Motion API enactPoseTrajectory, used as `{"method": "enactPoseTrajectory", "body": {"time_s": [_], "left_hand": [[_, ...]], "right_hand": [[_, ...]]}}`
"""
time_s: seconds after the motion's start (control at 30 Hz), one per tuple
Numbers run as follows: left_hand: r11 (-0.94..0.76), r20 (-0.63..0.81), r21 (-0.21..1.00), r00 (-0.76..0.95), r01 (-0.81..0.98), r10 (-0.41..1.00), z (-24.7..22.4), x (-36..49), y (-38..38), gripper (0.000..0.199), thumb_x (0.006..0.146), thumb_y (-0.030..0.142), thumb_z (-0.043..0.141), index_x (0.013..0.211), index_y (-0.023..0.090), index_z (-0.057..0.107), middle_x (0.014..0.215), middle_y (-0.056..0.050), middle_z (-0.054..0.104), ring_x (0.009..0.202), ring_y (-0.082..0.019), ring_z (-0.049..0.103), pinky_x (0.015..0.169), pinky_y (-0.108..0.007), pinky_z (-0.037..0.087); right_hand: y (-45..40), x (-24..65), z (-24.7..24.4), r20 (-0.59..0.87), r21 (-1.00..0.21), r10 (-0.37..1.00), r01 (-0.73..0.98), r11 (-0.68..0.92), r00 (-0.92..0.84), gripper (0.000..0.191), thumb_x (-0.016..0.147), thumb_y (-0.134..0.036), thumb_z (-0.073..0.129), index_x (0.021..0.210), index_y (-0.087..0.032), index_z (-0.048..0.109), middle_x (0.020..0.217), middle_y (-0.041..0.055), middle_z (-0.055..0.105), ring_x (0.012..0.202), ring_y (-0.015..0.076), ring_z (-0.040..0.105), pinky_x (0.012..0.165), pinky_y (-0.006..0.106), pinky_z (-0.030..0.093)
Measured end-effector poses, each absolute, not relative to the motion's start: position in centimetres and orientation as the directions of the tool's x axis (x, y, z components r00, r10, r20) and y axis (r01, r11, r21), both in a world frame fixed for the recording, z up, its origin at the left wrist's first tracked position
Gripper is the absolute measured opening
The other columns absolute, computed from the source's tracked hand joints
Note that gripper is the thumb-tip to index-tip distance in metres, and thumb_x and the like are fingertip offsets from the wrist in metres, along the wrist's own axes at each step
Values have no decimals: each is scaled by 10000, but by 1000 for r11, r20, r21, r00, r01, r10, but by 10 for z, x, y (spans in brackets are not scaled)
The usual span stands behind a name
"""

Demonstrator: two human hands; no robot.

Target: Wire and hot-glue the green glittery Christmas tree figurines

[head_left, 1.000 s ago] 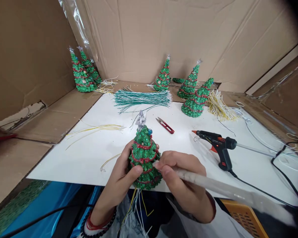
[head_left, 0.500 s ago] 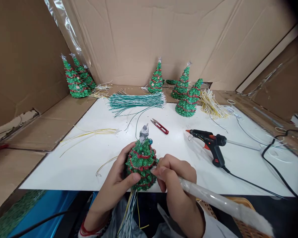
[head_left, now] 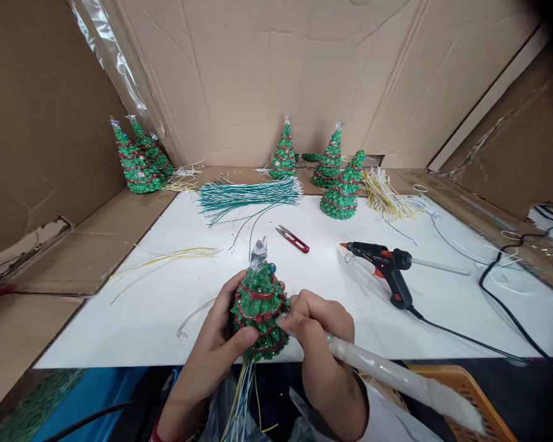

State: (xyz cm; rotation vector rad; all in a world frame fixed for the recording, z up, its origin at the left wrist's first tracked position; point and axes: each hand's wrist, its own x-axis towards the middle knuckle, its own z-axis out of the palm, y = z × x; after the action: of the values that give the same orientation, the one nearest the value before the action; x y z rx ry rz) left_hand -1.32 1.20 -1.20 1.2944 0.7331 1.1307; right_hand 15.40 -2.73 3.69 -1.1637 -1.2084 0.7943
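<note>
My left hand is wrapped around a small green Christmas tree with red garland bands, a clear star on top and a blue ball near its tip. White, yellow and green wires hang from the tree's base over the table's front edge. In my right hand is a long whitish stick, seemingly wrapped in clear tape, held like a pen. Its front end is at the tree's right side; my fingers hide whether it touches. Beyond the tree lie red thread snips.
A black glue gun rests at the right, its cord crossing the white table. A bundle of green wires, yellow-white wires and several finished-looking trees stand or lie toward the cardboard wall.
The view has shifted slightly. My left hand still grips the tree, and my right hand keeps the stick at the tree's right side with hardly any movement.
</note>
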Motion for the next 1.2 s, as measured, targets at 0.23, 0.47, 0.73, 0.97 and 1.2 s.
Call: {"method": "enactPoseTrajectory", "body": {"time_s": [0.23,0.47,0.73,0.97,1.2], "left_hand": [[-62,153,963,347,-261,925,-8,-11,11,658,922,428,733,1522,324,485,1526,-103,605,1339,-339,631,1092,-396,548],[-64,151,965,337,-256,929,-10,-10,14,686,910,424,747,1529,299,479,1516,-128,610,1350,-360,621,1090,-427,551],[-69,155,964,331,-255,931,-10,-11,12,670,909,421,747,1517,297,495,1513,-124,614,1350,-354,622,1091,-420,550],[-72,153,967,331,-246,931,-9,-11,12,653,917,414,739,1515,313,497,1506,-108,623,1335,-333,637,1077,-384,557],[-74,157,966,335,-247,929,-9,-11,11,651,917,423,738,1513,323,496,1503,-107,626,1334,-338,637,1080,-410,557]], "right_hand": [[-26,152,31,306,-952,928,46,304,211,302,899,-144,492,613,-233,456,544,-72,407,533,125,375,538,307,236],[-24,152,26,329,-942,921,0,337,206,297,907,-117,487,631,-228,484,547,-78,405,532,116,382,537,302,242],[-23,152,26,344,-934,919,-32,356,194,296,909,-89,484,647,-224,480,561,-85,408,531,106,367,525,297,231],[-23,152,28,339,-934,921,-45,353,191,311,908,-69,477,639,-225,458,540,-90,374,520,106,347,519,299,223],[-22,152,30,333,-933,926,-82,351,181,304,895,-84,465,631,-228,426,546,-86,347,523,110,335,516,293,230]]}}
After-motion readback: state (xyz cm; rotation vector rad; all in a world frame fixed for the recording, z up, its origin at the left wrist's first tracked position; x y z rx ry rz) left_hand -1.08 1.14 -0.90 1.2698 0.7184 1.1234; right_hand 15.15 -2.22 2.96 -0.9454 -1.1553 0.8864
